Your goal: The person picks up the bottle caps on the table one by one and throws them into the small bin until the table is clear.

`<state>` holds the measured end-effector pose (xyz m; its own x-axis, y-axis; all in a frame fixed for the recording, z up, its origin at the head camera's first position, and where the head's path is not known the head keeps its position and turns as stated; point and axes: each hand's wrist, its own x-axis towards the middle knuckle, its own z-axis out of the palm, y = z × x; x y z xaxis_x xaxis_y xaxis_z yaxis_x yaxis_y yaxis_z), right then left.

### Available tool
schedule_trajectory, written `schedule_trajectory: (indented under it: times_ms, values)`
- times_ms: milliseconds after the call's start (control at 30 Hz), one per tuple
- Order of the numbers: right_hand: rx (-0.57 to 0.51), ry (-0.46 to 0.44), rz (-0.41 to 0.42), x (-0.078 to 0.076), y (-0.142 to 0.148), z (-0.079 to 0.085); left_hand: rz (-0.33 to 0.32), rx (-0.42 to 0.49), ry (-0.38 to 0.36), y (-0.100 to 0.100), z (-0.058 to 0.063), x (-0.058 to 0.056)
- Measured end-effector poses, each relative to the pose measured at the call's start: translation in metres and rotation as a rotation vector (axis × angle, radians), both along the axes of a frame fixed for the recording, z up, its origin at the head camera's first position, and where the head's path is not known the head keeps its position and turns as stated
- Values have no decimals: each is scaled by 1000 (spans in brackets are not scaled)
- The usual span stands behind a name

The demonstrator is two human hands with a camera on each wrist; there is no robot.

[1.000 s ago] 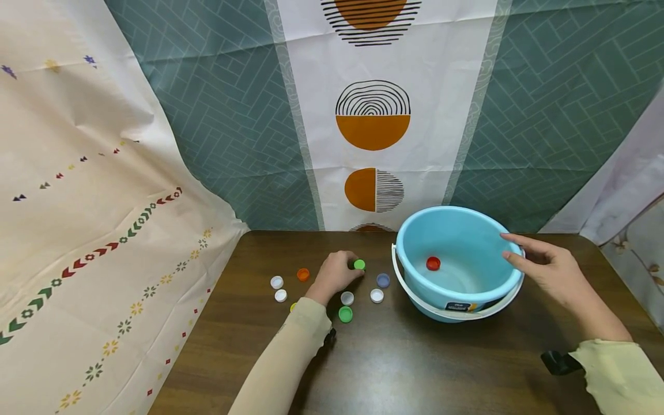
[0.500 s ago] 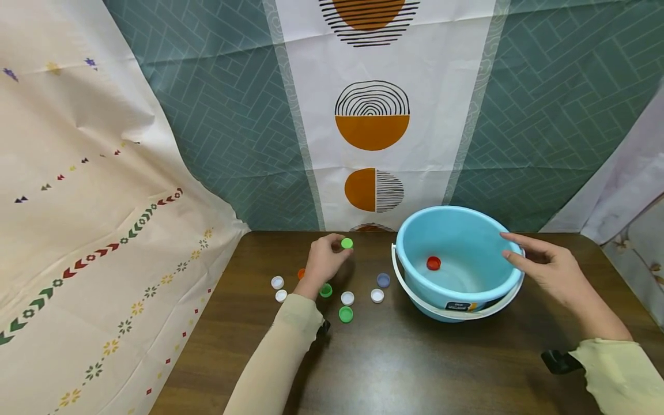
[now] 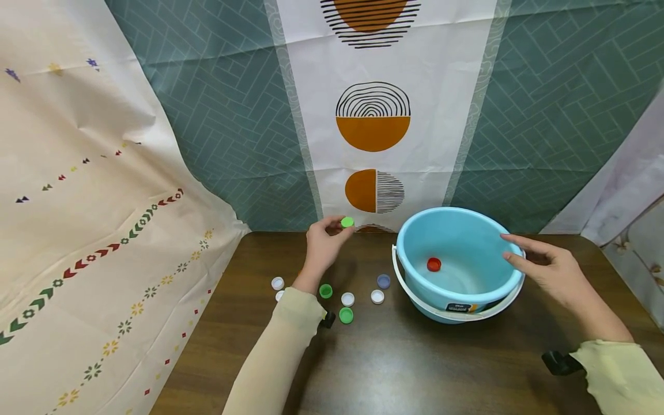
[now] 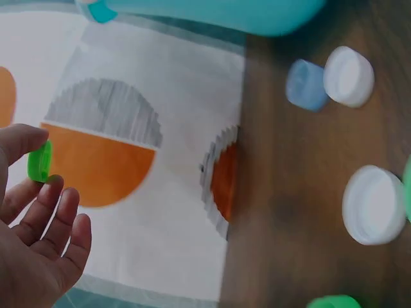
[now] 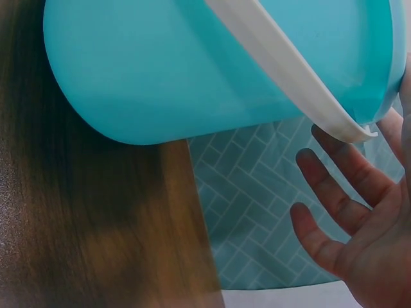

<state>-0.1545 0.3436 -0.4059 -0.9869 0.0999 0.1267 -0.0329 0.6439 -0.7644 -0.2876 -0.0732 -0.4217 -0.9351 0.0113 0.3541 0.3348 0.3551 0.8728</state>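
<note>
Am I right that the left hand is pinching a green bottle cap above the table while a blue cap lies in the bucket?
Not quite: the cap in the bucket is a red cap, as the head view shows. The left hand does pinch a green bottle cap.

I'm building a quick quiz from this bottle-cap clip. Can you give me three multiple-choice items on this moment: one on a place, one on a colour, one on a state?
1. Where is the red cap?
A. Inside the blue bucket
B. On the table beside the white caps
C. In the right hand

2. What colour is the cap in the left hand?
A. Orange
B. White
C. Green

3. How is the right hand?
A. Curled round the bucket's handle
B. Open, fingers straight, at the bucket's rim
C. Flat on the table

Answers:
1 A: the head view shows it lying on the bucket's floor.
2 C: both the head and left wrist views show a green cap in the fingertip grip.
3 B: its fingers are extended by the rim and hold nothing.
</note>
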Motion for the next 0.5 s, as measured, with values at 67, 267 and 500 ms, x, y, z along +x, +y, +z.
schedule_trajectory:
  times_ms: [67, 267, 500]
  values:
    - [0, 0, 1, 0, 0, 0, -24, 21, 3, 3, 7, 1]
    - [-2, 4, 6, -1, 0, -1, -73, 45, 16, 15, 25, 2]
    - [0, -2, 1, 0, 0, 0, -103, 43, 46, 34, 44, 8]
